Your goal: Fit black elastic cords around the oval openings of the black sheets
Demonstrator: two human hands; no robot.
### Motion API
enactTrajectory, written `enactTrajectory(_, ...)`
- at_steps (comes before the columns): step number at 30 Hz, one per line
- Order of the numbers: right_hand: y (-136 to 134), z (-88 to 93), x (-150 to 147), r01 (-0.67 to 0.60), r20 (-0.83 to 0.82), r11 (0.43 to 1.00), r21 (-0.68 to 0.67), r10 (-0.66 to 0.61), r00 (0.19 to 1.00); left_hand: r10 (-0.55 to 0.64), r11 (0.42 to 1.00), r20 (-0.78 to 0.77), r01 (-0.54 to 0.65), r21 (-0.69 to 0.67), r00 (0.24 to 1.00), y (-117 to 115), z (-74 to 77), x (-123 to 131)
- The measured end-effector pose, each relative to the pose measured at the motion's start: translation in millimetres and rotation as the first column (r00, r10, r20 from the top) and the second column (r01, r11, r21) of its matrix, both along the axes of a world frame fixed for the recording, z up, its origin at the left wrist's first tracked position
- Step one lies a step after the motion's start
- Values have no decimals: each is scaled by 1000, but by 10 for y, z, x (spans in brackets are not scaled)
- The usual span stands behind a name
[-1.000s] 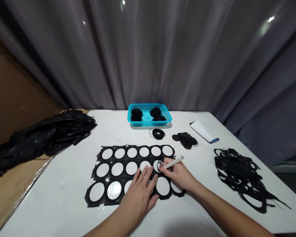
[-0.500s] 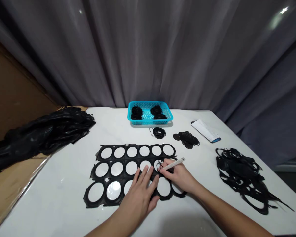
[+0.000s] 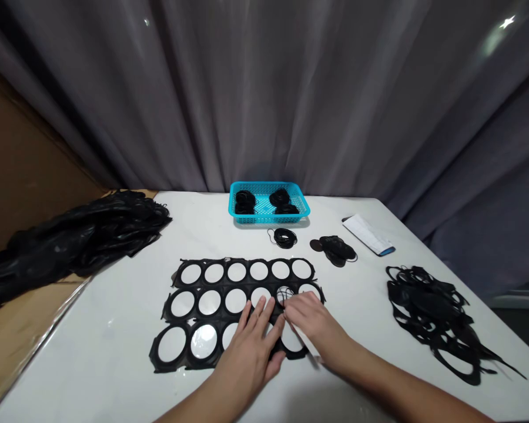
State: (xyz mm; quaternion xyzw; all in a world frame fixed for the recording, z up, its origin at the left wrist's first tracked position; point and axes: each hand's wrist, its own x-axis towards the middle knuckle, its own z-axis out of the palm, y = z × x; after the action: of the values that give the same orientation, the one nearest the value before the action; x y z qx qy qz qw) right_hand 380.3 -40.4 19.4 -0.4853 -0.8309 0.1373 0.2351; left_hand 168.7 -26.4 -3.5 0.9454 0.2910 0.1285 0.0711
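On the white table lies a black rubber sheet (image 3: 188,316) with rows of round holes. My left hand (image 3: 252,346) rests flat on its lower middle, fingers spread, covering some holes. To its right, my right hand (image 3: 320,326) is closed around a slim white pen-like tool (image 3: 306,343), whose tip is hidden under the fingers. Thin black rubber loops (image 3: 284,294) cross the hole just past my right fingertips. Whether those fingers also grip the loops cannot be made out.
A blue basket (image 3: 268,218) with black ring bundles stands at the back. Before it lie a ring bundle (image 3: 285,238) and dark discs (image 3: 335,249). Folded paper (image 3: 368,234) and black scraps (image 3: 432,308) are at right, piled black sheets (image 3: 88,235) at left.
My right hand has turned, and the white tool has swung from pointing up and right to lying down along the palm. More black loops show in the hole. My left hand has stayed put.
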Motion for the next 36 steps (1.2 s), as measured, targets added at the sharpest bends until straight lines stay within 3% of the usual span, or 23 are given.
enactTrajectory(2, 142, 21, 138, 48, 25, 998, 49, -49, 998, -4, 1000, -6, 4, 6, 1000, -4, 4, 1)
enactTrajectory(4, 351, 80, 367, 225, 9, 972, 74, -226, 974, -6, 1000, -6, 6, 9, 1000, -10, 6, -6)
enactTrajectory(7, 614, 196, 693, 543, -126, 835, 93, -531, 838, -18, 1000, -2, 18, -18, 1000, 5, 36, -33)
enactTrajectory(9, 676, 262, 771, 598, -272, 801, -44, -585, 764, -36, 996, 8, 36, -80, 999, 57, 103, -53)
enactTrajectory(12, 616, 334, 632, 413, -484, 826, -383, -561, 672, 29, 967, 110, 0, -254, 993, 229, 281, -47)
enactTrajectory(15, 500, 412, 356, 144, -617, 806, -574, -542, 570, 206, 851, 307, -15, -525, 929, 471, 449, 35)
enactTrajectory(16, 468, 440, 272, 69, -645, 789, -611, -547, 534, 263, 773, 372, 36, -633, 890, 548, 480, 78)
enactTrajectory(18, 420, 489, 145, -58, -676, 741, -670, -575, 460, 385, 560, 470, 204, -803, 794, 674, 498, 171)
enactTrajectory(20, 391, 521, 77, -146, -693, 705, -694, -598, 402, 471, 379, 495, 339, -861, 730, 748, 482, 252)
enactTrajectory(21, 380, 530, 62, -178, -703, 697, -694, -603, 378, 493, 326, 492, 372, -869, 717, 766, 474, 281)
enactTrajectory(24, 351, 536, 69, -254, -727, 683, -685, -618, 301, 528, 257, 475, 401, -879, 704, 771, 483, 311)
enactTrajectory(29, 290, 505, 131, -396, -708, 609, -687, -685, 173, 595, 184, 459, 445, -877, 659, 767, 556, 267)
enactTrajectory(36, 202, 403, 145, -592, -695, 502, -631, -705, 143, 603, 138, 450, 469, -872, 659, 778, 532, 279)
